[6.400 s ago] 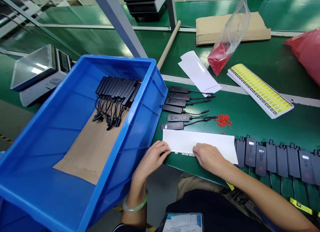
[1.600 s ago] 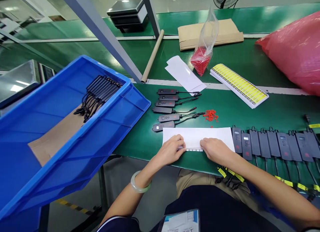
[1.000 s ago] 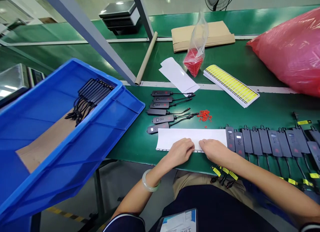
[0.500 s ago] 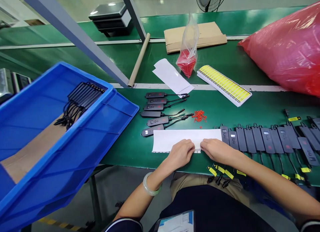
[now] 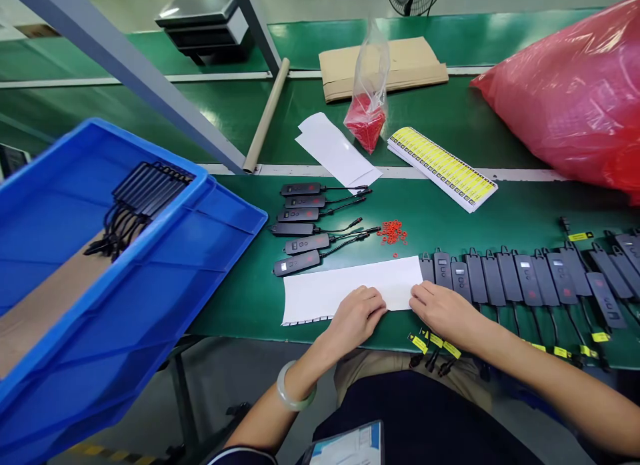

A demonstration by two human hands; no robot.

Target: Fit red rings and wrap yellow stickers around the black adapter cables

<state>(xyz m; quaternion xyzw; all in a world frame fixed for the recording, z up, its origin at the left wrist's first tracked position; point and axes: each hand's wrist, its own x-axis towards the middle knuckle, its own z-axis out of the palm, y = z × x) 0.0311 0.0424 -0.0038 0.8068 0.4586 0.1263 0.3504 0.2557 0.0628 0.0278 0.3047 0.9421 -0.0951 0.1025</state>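
Observation:
A long white paper sheet [image 5: 320,291] lies in front of me on the green bench, slightly turned, with small dark marks along its near edge. My left hand [image 5: 356,315] rests on the near side of the sheet, its fingers curled together on that edge. At the sheet's right end, my right hand [image 5: 444,309] has its fingertips pinched at the corner; the exact grip is partly hidden. Beyond the sheet lie several black controllers with short cables [image 5: 299,262] and a pile of small red rings [image 5: 393,232]. To the right runs a row of similar controllers [image 5: 493,280], with yellow-tagged cables.
On the left a blue crate [image 5: 235,215] holds more black controllers [image 5: 150,186]. Farther back are white sheets [image 5: 340,151], yellow label sheets [image 5: 440,166], a clear bag of red pieces [image 5: 367,118], cardboard [image 5: 415,61], a cardboard tube [image 5: 267,118] and a large pink bag [image 5: 575,98].
The white sheet has shifted left and turned, its left end now nearer to me. My hands have drawn apart, the right one moving to the sheet's right end. The view has shifted slightly.

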